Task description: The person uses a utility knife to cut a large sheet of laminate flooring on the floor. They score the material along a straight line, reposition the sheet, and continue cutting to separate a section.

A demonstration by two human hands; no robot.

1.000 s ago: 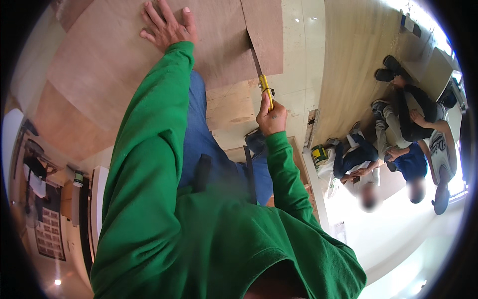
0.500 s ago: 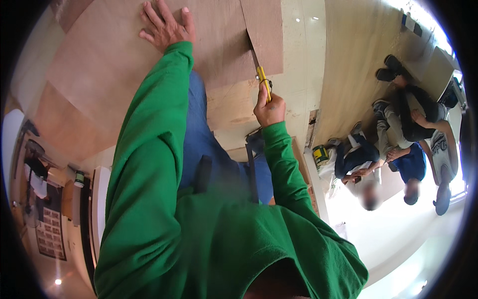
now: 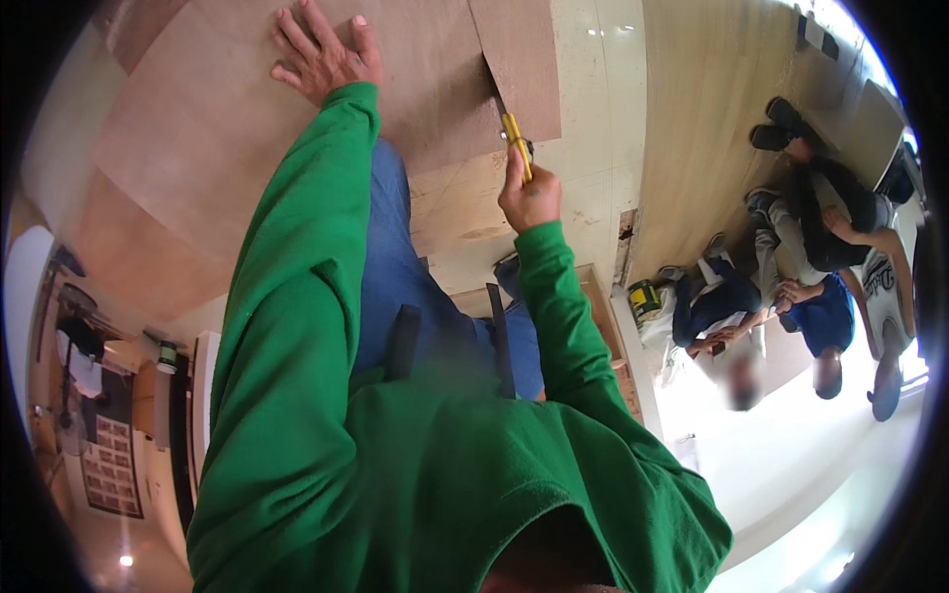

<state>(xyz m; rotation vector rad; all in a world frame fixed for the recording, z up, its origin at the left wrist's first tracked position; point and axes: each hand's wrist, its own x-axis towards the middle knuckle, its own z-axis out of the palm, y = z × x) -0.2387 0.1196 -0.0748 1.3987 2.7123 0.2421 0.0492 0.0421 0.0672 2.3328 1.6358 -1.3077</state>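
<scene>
A thin brown plywood sheet (image 3: 217, 109) lies in front of me. Flat on its face, with fingers spread, rests my left hand (image 3: 326, 59). My right hand (image 3: 531, 193) is closed around the yellow handle of a hand saw (image 3: 515, 143), near the sheet's close edge. The saw's dark narrow blade points away from me and meets the sheet at a long cut line. A plywood strip (image 3: 524, 64) lies right of that line, its edge slightly apart from the main sheet. The blade's far end is hard to make out.
Beneath the sheet lies a lighter board (image 3: 465, 212). Pale floor tiles (image 3: 583, 128) run along the right. Several people sit farther right, one in a blue shirt (image 3: 828, 316), beside a green and yellow bucket (image 3: 645, 298). My jeans-clad leg (image 3: 405, 267) is close to the sheet.
My right hand and the saw have shifted slightly away from me, along the cut. My left hand stays pressed on the sheet. The whole view has turned a little.
</scene>
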